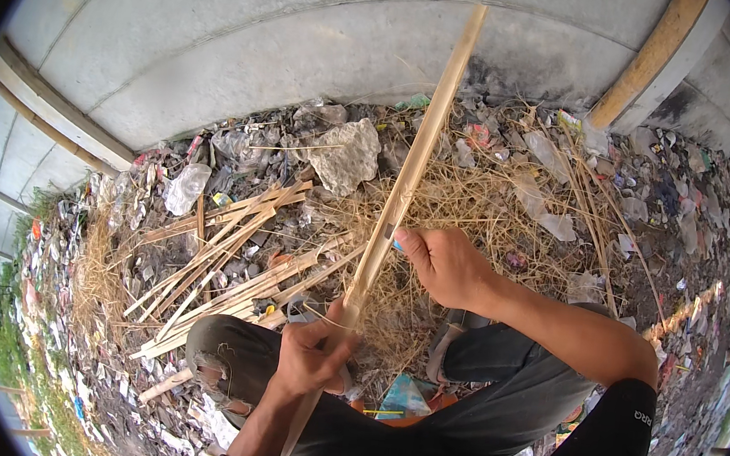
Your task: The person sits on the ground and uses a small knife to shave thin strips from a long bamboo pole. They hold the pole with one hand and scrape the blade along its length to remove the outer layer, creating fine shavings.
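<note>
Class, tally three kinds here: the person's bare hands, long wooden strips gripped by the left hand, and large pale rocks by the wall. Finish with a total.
Bare hands: 2 (left hand, right hand)
Gripped long strip: 1
Large pale rock: 1
Total: 4

One head-worn fisheye, downward over both hands (314,352) (450,268)

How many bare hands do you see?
2: the left bare hand holds the lower part of the long, pale bamboo strip; the right bare hand is at its middle. No others show.
</note>
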